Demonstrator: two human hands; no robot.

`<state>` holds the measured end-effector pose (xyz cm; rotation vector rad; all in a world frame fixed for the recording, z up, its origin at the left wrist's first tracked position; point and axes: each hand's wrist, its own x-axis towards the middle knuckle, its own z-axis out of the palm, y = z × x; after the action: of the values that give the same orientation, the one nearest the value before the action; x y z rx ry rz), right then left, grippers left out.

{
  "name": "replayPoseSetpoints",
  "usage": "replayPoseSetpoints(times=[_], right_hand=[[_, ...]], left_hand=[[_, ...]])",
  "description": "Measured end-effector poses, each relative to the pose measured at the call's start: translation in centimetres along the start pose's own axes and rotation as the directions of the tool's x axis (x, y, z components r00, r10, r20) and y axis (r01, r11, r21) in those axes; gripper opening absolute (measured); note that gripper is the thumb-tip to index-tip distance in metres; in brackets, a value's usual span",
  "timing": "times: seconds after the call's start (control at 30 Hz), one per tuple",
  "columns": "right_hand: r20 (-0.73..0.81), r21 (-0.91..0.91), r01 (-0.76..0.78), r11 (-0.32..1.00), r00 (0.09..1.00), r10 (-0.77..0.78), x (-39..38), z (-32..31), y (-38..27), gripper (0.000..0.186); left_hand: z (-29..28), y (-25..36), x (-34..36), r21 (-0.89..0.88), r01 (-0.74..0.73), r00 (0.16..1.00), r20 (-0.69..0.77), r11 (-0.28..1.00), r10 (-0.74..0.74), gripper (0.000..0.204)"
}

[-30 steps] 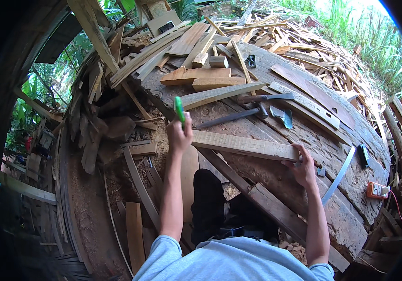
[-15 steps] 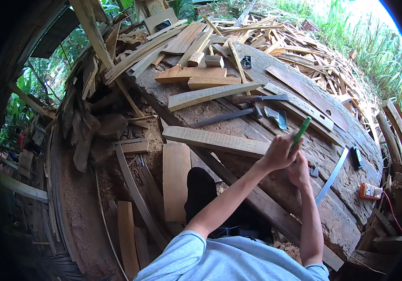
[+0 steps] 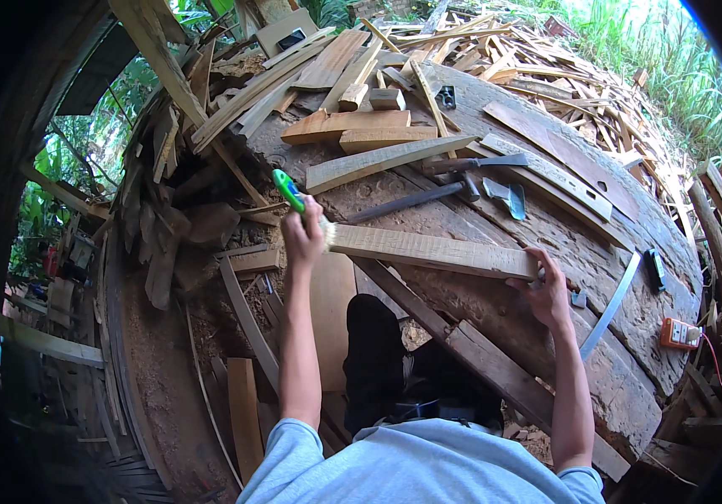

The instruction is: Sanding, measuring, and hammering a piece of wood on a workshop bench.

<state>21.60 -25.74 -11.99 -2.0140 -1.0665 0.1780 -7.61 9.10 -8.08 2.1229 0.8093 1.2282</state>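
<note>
My left hand (image 3: 300, 237) is closed around a green-handled brush (image 3: 288, 190) with pale bristles. The bristles are at the left end of a long squared piece of wood (image 3: 428, 250). At the other end of that piece, my right hand (image 3: 548, 294) grips it with thumb and fingers. The wood slants across the thick, rough timber bench (image 3: 495, 315). Just beyond it lie a dark-handled hammer (image 3: 411, 202), a wood-handled blade (image 3: 483, 163) and a small teal-and-grey metal piece (image 3: 508, 197).
Several cut boards (image 3: 369, 128) lie farther back on the bench, with a long pale straight bar (image 3: 558, 185) to their right. A metal strip (image 3: 611, 307), a black tool (image 3: 654, 269) and an orange socket box (image 3: 680, 333) with a red cord are at right. Scrap wood (image 3: 537, 71) is heaped behind.
My left hand has swung the brush from the wood's right end to its left end. My right hand, earlier close beside the left, now grips the right end.
</note>
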Motion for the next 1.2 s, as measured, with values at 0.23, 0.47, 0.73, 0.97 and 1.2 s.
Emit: replayPoseSetpoints(times=[0.23,0.47,0.73,0.97,1.2], right_hand=[[0.02,0.018,-0.044,0.999,0.999,0.044,-0.1,0.0,-0.3,0.066],[0.029,0.041,-0.024,0.999,0.999,0.023,-0.1,0.4,1.8,0.064],[0.064,0.04,-0.047,0.998,0.997,0.044,-0.2,-0.1,1.2,0.061],[0.03,-0.006,-0.021,1.0,0.999,0.021,0.0,-0.3,-0.4,0.066],[0.024,0.028,-0.024,0.999,0.999,0.023,0.1,-0.2,-0.3,0.066]], left_hand=[[7.9,4.8,-1.1,0.128,-0.311,0.95,0.078,0.942,0.303,0.034],[23.2,16.2,-5.2,-0.381,-0.486,0.788,0.198,0.786,0.583,0.053],[21.7,14.9,-5.7,-0.484,-0.13,0.889,0.329,0.865,0.318,0.037],[7.5,3.7,-1.6,-0.3,-0.046,0.995,0.075,0.953,0.072,0.049],[0.0,-1.2,1.2,0.123,-0.046,0.998,-0.039,0.991,0.051,0.047]])
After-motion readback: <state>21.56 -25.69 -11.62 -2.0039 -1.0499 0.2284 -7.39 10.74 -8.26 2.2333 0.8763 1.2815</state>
